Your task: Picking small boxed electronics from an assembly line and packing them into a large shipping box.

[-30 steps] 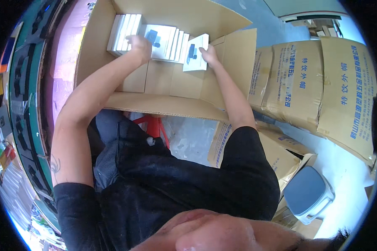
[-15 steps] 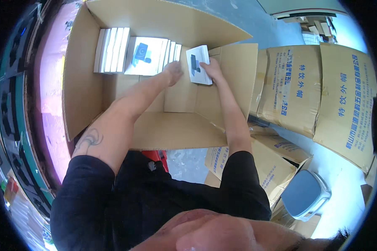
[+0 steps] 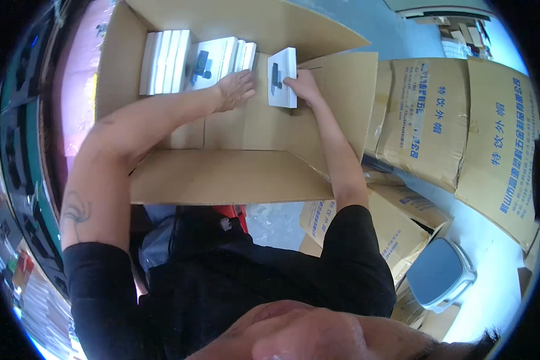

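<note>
carefully, our right hand (image 3: 303,85) pinches a white box (image 3: 282,77) upright while our left hand (image 3: 235,89), spread, steadies the packed row (image 3: 198,57) inside the carton (image 3: 234,174).

Right hand (image 3: 304,86) gripping white box (image 3: 282,77), left hand (image 3: 234,89) on boxed row (image 3: 198,57), open carton (image 3: 234,174)
</note>
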`<state>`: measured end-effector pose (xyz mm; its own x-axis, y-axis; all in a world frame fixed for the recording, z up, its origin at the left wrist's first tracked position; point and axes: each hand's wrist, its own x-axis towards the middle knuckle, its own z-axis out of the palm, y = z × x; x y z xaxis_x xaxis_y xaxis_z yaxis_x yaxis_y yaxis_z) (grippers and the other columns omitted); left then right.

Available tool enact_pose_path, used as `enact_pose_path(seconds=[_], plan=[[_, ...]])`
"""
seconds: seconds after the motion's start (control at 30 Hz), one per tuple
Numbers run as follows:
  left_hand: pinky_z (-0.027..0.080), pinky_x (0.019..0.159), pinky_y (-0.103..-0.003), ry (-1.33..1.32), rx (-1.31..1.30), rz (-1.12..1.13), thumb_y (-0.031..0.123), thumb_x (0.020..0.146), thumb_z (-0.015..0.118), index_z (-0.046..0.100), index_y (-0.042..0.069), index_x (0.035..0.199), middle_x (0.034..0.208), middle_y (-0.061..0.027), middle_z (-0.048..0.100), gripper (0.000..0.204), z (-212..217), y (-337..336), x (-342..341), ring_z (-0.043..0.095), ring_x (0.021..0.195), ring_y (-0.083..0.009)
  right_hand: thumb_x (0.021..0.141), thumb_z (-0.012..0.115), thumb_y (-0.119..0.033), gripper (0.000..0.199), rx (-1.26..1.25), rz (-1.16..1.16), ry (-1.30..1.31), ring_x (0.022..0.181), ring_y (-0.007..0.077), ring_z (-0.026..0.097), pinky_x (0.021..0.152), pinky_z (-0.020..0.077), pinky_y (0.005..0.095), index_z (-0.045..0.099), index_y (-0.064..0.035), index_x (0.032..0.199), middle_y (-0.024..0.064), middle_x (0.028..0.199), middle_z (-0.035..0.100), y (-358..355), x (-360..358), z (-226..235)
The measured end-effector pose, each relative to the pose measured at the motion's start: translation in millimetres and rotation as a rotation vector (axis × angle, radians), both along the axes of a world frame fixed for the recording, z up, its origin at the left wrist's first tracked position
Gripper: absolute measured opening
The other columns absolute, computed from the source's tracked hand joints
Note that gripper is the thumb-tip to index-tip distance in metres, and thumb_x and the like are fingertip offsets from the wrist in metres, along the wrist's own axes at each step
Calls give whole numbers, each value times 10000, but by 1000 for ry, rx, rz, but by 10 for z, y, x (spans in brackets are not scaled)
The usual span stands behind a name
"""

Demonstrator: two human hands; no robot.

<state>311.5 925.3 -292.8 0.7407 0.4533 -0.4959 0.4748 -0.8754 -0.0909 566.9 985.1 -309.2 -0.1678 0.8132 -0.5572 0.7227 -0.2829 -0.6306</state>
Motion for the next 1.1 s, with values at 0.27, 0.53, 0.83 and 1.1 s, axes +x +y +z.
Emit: enact_pose_path(seconds=[0.27, 0.53, 0.83, 1.1], plan=[[211, 1218, -414, 118, -14, 28, 401, 931, 574, 226, 21, 1539, 1626, -147, 172, 797, 802, -303, -1059, 122, 1513, -289, 849, 715, -441, 452, 299, -88, 276, 713, 253, 697, 661, 522, 405, 739, 8, 889, 177, 786, 721, -378, -1777, -444], [294, 1185, -430, -262, -93, 436, 233, 861, 684, 545, -56, 1295, 1512, -254, 359, 540, 1342, -817, -1367, 275, 1459, -353, 961, 600, -424, 640, 116, -239, 609, 1227, 278, 566, 1010, 452, 369, 454, -10, 1427, 184, 1339, 592, -523, -2060, -577], [250, 1208, -424, -170, -102, 711, 361, 878, 698, 65, -80, 1521, 1603, -267, 98, 1004, 986, -621, -1426, 167, 1486, -383, 968, 535, -544, 793, -8, -202, 420, 1397, 287, 391, 1144, 310, 385, 303, -23, 1520, 182, 1504, 425, -501, -1971, -385], [416, 1031, -503, -35, -215, 465, 344, 769, 734, 684, 26, 1071, 1202, -162, 638, 441, 837, -740, -1532, 464, 1271, -376, 973, 583, -436, 630, -76, -53, 643, 1244, 243, 531, 1051, 411, 384, 476, -1, 1416, 143, 1367, 558, -616, -2277, -582]])
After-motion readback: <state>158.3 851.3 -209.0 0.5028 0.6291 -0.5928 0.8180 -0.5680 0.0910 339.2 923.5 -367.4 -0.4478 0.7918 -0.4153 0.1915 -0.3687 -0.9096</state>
